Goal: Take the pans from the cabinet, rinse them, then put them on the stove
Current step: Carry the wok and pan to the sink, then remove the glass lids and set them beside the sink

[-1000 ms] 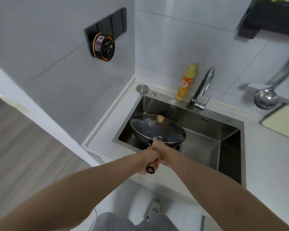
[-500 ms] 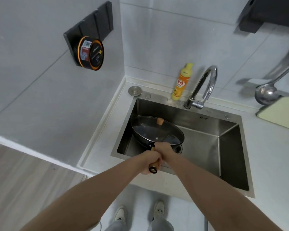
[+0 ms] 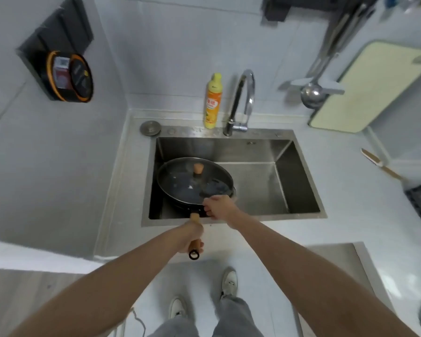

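Gripping pan (image 3: 195, 183) handle, left hand (image 3: 192, 235); right hand (image 3: 220, 206) at rim

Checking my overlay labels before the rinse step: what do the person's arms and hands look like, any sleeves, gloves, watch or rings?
Both forearms are bare up to the frame's edge: no sleeves visible. The left hand and the right hand are bare too, without gloves. No watch, bracelet or strap shows at either wrist, and I can make out no rings, though the fingers are too small to be sure. No cables or markings on either arm.

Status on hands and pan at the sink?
Left hand grips pan handle. Right hand curled at near rim. Lid on, pan in sink. Faucet clear.
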A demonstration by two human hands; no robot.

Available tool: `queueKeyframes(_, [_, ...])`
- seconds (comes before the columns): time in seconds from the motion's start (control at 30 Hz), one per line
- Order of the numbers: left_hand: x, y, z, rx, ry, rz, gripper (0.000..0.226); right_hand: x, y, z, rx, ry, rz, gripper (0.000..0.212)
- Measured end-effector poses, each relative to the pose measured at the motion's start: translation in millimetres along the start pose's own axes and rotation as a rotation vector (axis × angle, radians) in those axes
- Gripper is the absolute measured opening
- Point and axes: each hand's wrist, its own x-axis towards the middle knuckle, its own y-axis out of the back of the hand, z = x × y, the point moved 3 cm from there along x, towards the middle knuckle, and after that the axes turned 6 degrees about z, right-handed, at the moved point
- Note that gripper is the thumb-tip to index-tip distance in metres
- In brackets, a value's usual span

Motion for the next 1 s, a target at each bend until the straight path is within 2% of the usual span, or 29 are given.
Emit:
queueKeyframes(0.1, [4,-3,-2,0.177,-0.089,0.02,0.046,-33,18,13,0.113,-0.026,-0.001,0.02])
queueKeyframes(0.17, [-6,-11,4,0.422,-0.158,0.109,0.054,-58,34,22,0.163,-0.03,-0.063,0.023])
queueKeyframes(0.23, [-21,-24,23,0.797,-0.306,0.311,0.065,-82,53,35,0.175,0.006,0.012,0.02])
queueKeyframes(0.27, [-37,-42,35,0.922,-0.413,0.357,0.072,-97,68,46,0.19,0.027,0.079,0.017])
queueKeyframes(0.3, [-52,-62,43,0.947,-0.511,0.357,0.075,-109,80,56,0.189,0.058,0.143,0.017])
queueKeyframes(0.33, [-67,-89,49,0.95,-0.629,0.318,0.07,-124,96,70,0.162,0.08,0.207,0.02])
queueKeyframes(0.4, [-96,-146,49,0.972,-0.83,0.195,0.048,-156,131,106,0.134,0.091,0.311,0.032])
queueKeyframes(0.43, [-107,-175,44,0.977,-0.868,0.133,0.041,-171,149,127,0.148,0.09,0.357,0.035])
queueKeyframes(0.53, [-136,-273,2,1.02,-0.875,-0.044,0.051,-235,211,211,0.204,0.03,0.535,0.036])
queueKeyframes(0.63, [-169,-367,-60,1.141,-0.924,-0.192,0.034,-299,258,306,0.316,-0.074,0.687,0.03])
queueKeyframes(0.73, [-221,-474,-145,1.181,-0.979,-0.364,0.039,-376,294,423,0.383,-0.177,0.791,0.026])
queueKeyframes(0.83, [-269,-556,-218,1.229,-1.061,-0.459,0.031,-443,314,523,0.372,-0.262,0.885,0.027])
queueKeyframes(1.0, [-349,-654,-318,1.326,-1.331,-0.561,0.046,-561,323,656,0.288,-0.496,1.012,0.023])
